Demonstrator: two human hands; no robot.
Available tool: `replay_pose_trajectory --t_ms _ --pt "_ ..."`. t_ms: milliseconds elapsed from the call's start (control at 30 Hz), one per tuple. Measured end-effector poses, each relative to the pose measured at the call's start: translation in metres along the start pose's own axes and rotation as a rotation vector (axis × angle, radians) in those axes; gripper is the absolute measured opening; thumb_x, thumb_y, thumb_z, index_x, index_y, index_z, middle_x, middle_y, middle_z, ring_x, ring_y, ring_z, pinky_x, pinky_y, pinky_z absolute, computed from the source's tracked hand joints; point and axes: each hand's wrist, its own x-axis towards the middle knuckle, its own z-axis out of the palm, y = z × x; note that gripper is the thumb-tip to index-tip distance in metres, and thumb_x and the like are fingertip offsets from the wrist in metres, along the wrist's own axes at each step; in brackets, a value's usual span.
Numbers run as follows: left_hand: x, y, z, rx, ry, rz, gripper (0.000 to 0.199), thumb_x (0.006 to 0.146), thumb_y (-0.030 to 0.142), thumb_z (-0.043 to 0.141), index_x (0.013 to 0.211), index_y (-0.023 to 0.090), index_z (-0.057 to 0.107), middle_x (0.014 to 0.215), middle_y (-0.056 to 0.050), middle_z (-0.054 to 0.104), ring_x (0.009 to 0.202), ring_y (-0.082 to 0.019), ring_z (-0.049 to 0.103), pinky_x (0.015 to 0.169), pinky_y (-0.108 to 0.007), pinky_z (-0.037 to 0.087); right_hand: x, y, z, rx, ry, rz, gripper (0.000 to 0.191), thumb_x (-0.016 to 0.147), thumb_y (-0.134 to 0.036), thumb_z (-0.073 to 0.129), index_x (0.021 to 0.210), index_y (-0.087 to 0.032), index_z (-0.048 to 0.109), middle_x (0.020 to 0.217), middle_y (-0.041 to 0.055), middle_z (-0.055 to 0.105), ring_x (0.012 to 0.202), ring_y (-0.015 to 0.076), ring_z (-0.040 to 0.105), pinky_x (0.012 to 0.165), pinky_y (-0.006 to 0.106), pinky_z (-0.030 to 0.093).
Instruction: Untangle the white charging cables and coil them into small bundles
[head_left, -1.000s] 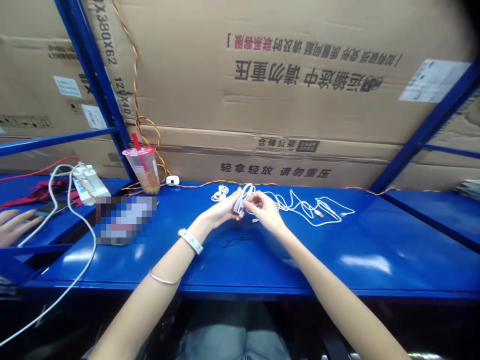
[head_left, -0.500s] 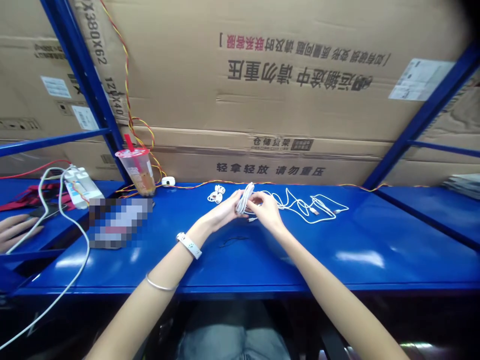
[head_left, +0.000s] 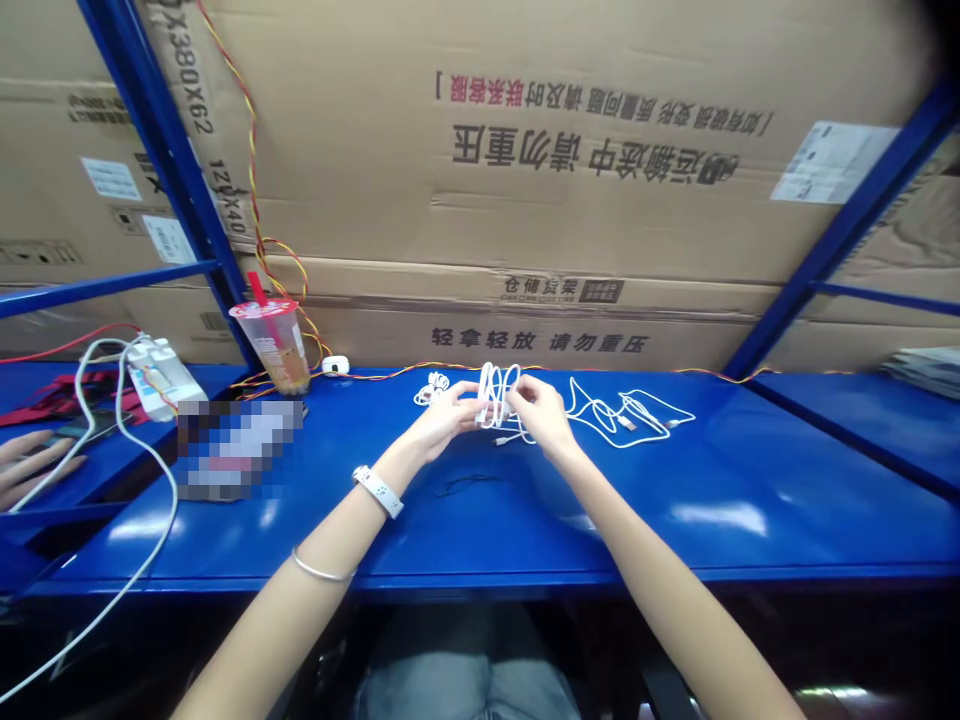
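Note:
Between my hands is a white cable (head_left: pixel 489 392) wound in several loose loops, held just above the blue shelf. My left hand (head_left: pixel 448 418) grips the loops from the left, its fingers closed on them. On the other side, my right hand (head_left: pixel 541 412) pinches the cable's right part. A small connector end (head_left: pixel 501 440) hangs below the loops. To the right, a second white cable (head_left: pixel 630 412) lies loosely spread, with its plugs showing. Just behind my left hand rests a small coiled white cable (head_left: pixel 429 388). Thin black ties (head_left: pixel 469 482) lie on the shelf in front.
On the left stand a drink cup (head_left: pixel 274 345) with a red straw, a white earbud case (head_left: pixel 335 365) and a power strip (head_left: pixel 161 378). A blurred phone-like object (head_left: pixel 240 450) lies nearby. Another person's hand (head_left: pixel 34 465) is at far left. Cardboard (head_left: pixel 525 230) walls the back.
The cable loops have spread wider and turned to face me more. My right hand has shifted slightly right, drawing the loops apart from my left hand.

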Motion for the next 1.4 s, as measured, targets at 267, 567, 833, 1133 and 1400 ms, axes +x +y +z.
replay_pose_trajectory --t_ms 267,567,833,1133,1400 --pt "0.007 0.000 -0.017 -0.077 0.122 0.010 0.030 0.075 0.017 0.071 0.103 0.011 0.062 0.096 -0.011 0.069 0.087 -0.021 0.069 0.079 -0.033 0.054 0.014 0.000 -0.032 0.452 0.094 0.206 0.016 0.066 -0.029 0.063 0.068 -0.018 0.051 0.052 -0.0017 0.056 0.042 0.0089 0.050 0.039 0.018 0.036" --pt "0.011 -0.001 -0.019 -0.093 0.275 0.070 0.020 0.078 0.011 0.061 0.094 0.014 0.050 0.082 -0.010 0.071 0.078 -0.020 0.071 0.081 -0.036 0.054 0.020 0.013 -0.089 0.662 0.434 0.201 0.017 0.062 -0.017 0.068 0.060 -0.016 0.052 0.050 -0.0027 0.054 0.043 0.0073 0.051 0.035 0.014 0.037" --pt "0.008 -0.003 -0.014 0.060 0.349 0.057 0.014 0.081 0.014 0.056 0.086 0.017 0.043 0.084 -0.011 0.071 0.073 -0.019 0.071 0.073 -0.034 0.055 0.017 0.078 -0.193 0.505 0.802 0.331 0.027 0.069 0.006 0.058 0.052 -0.015 0.055 0.048 0.0035 0.054 0.040 0.0092 0.054 0.038 0.018 0.041" --pt "0.015 -0.011 -0.015 0.182 0.308 -0.018 0.022 0.074 0.011 0.063 0.088 0.015 0.047 0.069 -0.006 0.069 0.063 -0.018 0.069 0.062 -0.030 0.055 0.010 0.126 -0.271 0.140 0.897 0.534 0.026 0.071 0.002 0.062 0.054 -0.016 0.053 0.048 0.0043 0.055 0.042 0.0107 0.056 0.047 0.024 0.046" --pt "0.022 -0.026 -0.014 0.401 0.232 0.000 0.009 0.076 0.014 0.060 0.084 0.013 0.056 0.070 -0.006 0.068 0.066 -0.017 0.067 0.062 -0.029 0.054 0.010 0.152 -0.255 -0.283 0.538 0.600 0.013 0.060 -0.021 0.078 0.062 -0.016 0.067 0.046 0.0035 0.058 0.041 0.0133 0.050 0.052 0.029 0.042"
